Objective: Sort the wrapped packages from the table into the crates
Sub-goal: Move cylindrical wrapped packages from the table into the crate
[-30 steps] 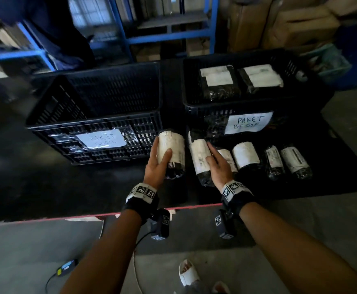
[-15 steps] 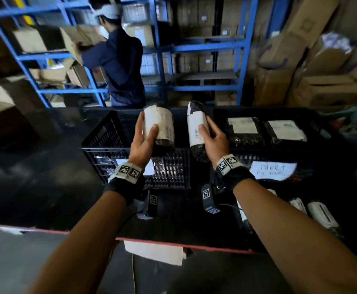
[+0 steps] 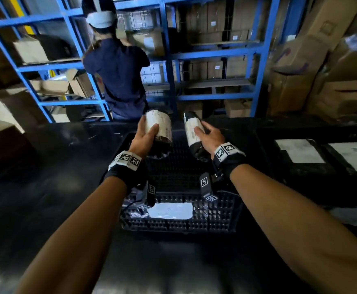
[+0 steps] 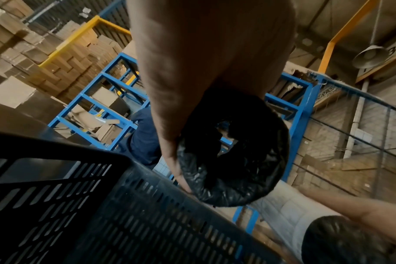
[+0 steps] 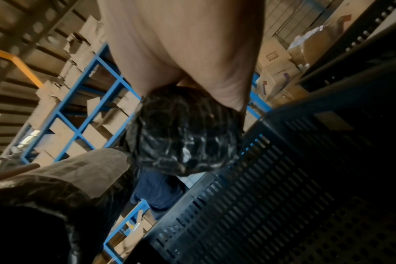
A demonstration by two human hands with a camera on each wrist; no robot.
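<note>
My left hand grips a black-wrapped cylindrical package with a white label, held over the left black crate. My right hand grips a slimmer wrapped package, tilted, also above that crate. In the left wrist view the left package's black end shows below the palm, above the crate wall. The right wrist view has the right package's black end under the palm, with the crate wall beside it. The right crate holds two flat labelled packages.
A person in a dark shirt stands behind the table at blue shelving stacked with cardboard boxes. More boxes pile up at the right. The black table top stretches left of the crates.
Both hands lifted their packages off the table and carried them forward over the left crate. My view rose, so the table's remaining packages dropped out of sight.
</note>
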